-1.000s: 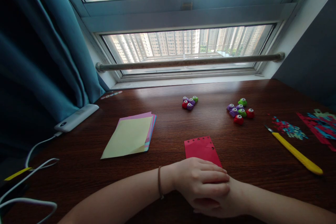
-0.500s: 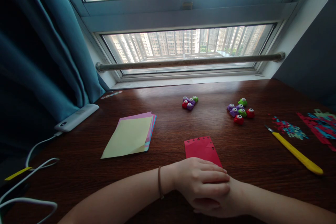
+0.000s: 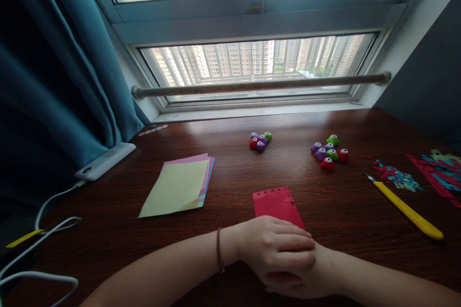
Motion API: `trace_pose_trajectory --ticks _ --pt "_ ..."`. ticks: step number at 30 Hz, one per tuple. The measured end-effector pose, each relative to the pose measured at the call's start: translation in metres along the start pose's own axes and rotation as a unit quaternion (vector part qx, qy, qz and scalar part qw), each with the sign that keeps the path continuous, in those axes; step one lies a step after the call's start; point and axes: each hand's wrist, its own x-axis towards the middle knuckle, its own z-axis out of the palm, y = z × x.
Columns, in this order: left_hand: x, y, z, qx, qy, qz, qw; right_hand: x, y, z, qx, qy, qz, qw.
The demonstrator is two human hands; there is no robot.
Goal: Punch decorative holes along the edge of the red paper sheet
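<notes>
Left hand (image 3: 277, 247) lies palm down over the right hand (image 3: 317, 280), fingers loosely curled across it; neither hand holds anything. The right hand is mostly covered, so how far its fingers are spread cannot be told. Both rest at the near edge of the table (image 3: 342, 211), forearms flat on the wood. A dark band sits on the left wrist.

Red paper (image 3: 276, 205) lies flat just beyond the left hand, its near edge tucked under or against the knuckles; contact is likely but cannot be confirmed. Small punched shapes run along its far edge.

To the left of the red paper, well apart, a stack of coloured sheets (image 3: 178, 186) lies flat, a pale yellow sheet on top, pink and blue edges showing on its right side.

Further back, near the middle, a small cluster of punches (image 3: 260, 140) in red, purple and green. To its right, a larger group of punches (image 3: 329, 151) in the same colours.

At the right, a yellow craft knife (image 3: 405, 207) lies at a slant, blade end pointing far-left. Beyond it, paper scraps (image 3: 398, 176) in red and blue, and cut strips (image 3: 437, 172) at the right edge.

At the far left, a white power bank (image 3: 104, 160) with white cables (image 3: 54, 220) trailing toward the near edge, beside a teal curtain (image 3: 61, 81)
</notes>
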Motion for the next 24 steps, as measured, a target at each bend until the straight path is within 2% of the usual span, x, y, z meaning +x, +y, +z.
trace_pose_trajectory --ticks 4,8,12,19,24 --pt "-0.001 0.000 0.001 -0.001 -0.002 -0.001 1.000 -0.003 0.008 -0.001 -0.010 0.021 -0.027 0.999" --pt "-0.001 0.000 0.000 0.003 -0.014 -0.002 1.000 -0.003 0.004 -0.003 -0.012 0.017 0.001 1.000" --pt "0.000 -0.001 0.001 0.009 -0.020 0.003 1.000 0.000 -0.004 -0.007 -0.034 -0.016 0.025 0.999" --pt "0.000 -0.001 0.001 0.005 0.003 0.000 1.000 0.005 -0.010 -0.008 -0.085 -0.053 0.022 0.995" --pt "0.001 0.000 0.002 -0.001 0.009 0.003 1.000 0.008 -0.013 -0.004 -0.019 -0.006 0.059 0.998"
